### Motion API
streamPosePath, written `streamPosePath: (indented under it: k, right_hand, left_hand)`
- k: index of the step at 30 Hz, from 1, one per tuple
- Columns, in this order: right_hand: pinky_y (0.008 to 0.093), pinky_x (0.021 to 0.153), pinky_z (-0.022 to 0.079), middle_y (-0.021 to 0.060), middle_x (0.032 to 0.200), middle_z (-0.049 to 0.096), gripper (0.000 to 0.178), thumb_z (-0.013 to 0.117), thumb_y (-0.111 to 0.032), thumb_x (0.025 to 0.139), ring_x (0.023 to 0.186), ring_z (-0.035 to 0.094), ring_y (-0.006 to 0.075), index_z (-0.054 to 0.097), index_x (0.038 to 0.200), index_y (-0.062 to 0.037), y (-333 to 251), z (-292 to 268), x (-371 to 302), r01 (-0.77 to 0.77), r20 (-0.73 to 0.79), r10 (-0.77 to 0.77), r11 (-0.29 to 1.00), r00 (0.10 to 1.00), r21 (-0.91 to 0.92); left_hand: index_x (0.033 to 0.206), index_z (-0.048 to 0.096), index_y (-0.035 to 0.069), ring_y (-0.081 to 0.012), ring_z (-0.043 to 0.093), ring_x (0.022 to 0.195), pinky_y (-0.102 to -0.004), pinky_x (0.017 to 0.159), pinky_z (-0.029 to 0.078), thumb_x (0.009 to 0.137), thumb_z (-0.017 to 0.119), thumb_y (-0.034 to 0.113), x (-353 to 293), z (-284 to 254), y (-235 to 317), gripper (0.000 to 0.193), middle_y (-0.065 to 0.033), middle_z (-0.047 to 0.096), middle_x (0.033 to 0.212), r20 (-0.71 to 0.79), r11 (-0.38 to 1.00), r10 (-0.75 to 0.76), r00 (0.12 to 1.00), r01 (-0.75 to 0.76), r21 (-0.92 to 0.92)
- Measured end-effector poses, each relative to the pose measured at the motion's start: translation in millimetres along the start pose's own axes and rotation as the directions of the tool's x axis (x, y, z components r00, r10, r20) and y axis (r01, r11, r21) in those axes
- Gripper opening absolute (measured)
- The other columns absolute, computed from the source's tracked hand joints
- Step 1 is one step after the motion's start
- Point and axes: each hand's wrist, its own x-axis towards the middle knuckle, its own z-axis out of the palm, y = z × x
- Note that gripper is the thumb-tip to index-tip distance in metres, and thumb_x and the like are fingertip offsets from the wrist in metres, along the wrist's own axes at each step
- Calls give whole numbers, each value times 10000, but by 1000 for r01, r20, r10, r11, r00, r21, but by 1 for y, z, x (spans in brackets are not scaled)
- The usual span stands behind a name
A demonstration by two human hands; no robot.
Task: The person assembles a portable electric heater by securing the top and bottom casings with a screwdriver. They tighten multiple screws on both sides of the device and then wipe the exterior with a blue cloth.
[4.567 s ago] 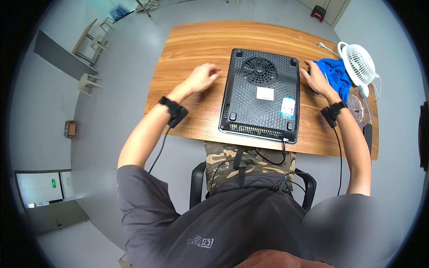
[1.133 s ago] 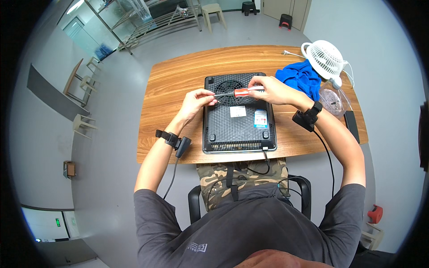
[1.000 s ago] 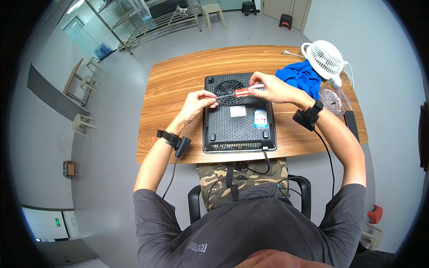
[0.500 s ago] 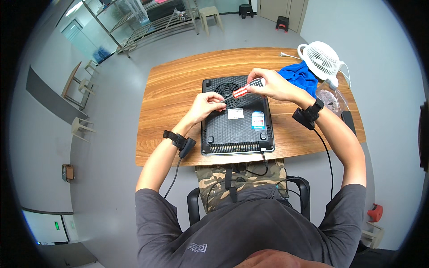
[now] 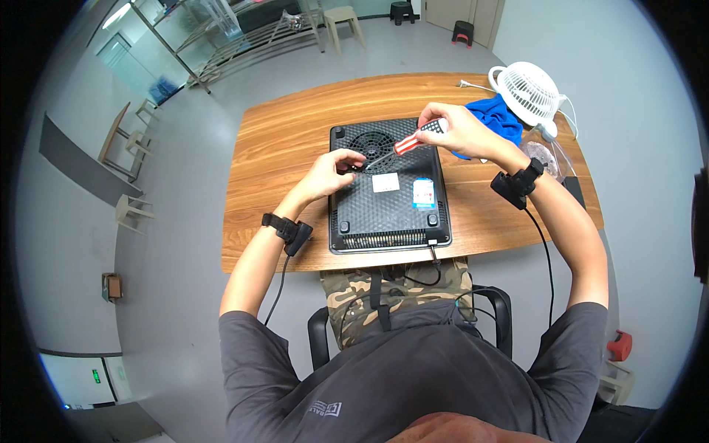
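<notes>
A black flat appliance (image 5: 384, 214) lies underside up on the wooden table, probably an induction cooker. It has a round fan grille (image 5: 369, 142), small feet and two stickers. My right hand (image 5: 461, 133) is closed round the handle of a screwdriver (image 5: 408, 143) with red and white stripes. The screwdriver slants down to the left, its shaft tip at the grille's lower edge. Close to that tip is my left hand (image 5: 325, 176), thumb and forefinger apart, other fingers partly hidden. Whether a small screw sits at the tip is too small to tell.
A white fan-like basket-shaped appliance (image 5: 528, 92) with a cord stands at the table's far right corner. Beside it lie a blue cloth (image 5: 496, 120) and a clear bag (image 5: 541, 156). A black cable (image 5: 436, 266) hangs from the front edge near my lap.
The left fingers have let go of the screwdriver's shaft and spread, shifting slightly left. My right hand has moved a little right and up with the screwdriver.
</notes>
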Motion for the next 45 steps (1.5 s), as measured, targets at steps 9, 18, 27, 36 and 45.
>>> streamPosePath:
  k: [9,18,27,36,45]
  right_hand:
    - [267,575,485,40,840,702,230,744,-220,912,676,617,87,661,958,-11,-1,-58,-48,-99,64,106,989,992,-110]
    - [287,719,512,64,853,686,224,770,-184,858,783,635,131,661,937,-5,-21,-70,-83,75,99,-58,980,993,-185]
    - [312,671,508,83,784,658,276,773,-249,862,734,644,182,650,890,-5,-24,-63,-81,86,119,-73,990,990,-115]
    - [315,641,491,84,756,664,294,775,-279,875,706,644,182,645,893,-17,-16,-57,-79,106,100,-95,988,990,-109]
    - [292,666,500,89,804,695,291,794,-260,886,722,647,167,676,931,2,-9,-55,-77,10,98,7,985,995,-175]
  left_hand:
    - [1382,606,92,-356,399,1461,-518,1212,300,874,774,312,6,57,33,579,-175,476,1535,282,669,348,894,-448,593]
    - [1149,701,86,-289,570,1166,-435,1006,417,863,800,272,27,101,66,355,-110,634,1174,329,770,358,874,-476,424]
    - [945,714,56,-270,652,926,-404,890,475,834,821,235,33,109,61,236,-78,693,929,282,801,396,874,-479,359]
    - [836,716,48,-281,663,854,-404,847,495,844,815,205,32,114,57,186,-82,700,849,225,783,450,864,-503,365]
    - [819,697,34,-298,664,854,-417,832,510,815,829,177,35,120,58,195,-91,696,842,189,778,464,865,-501,379]
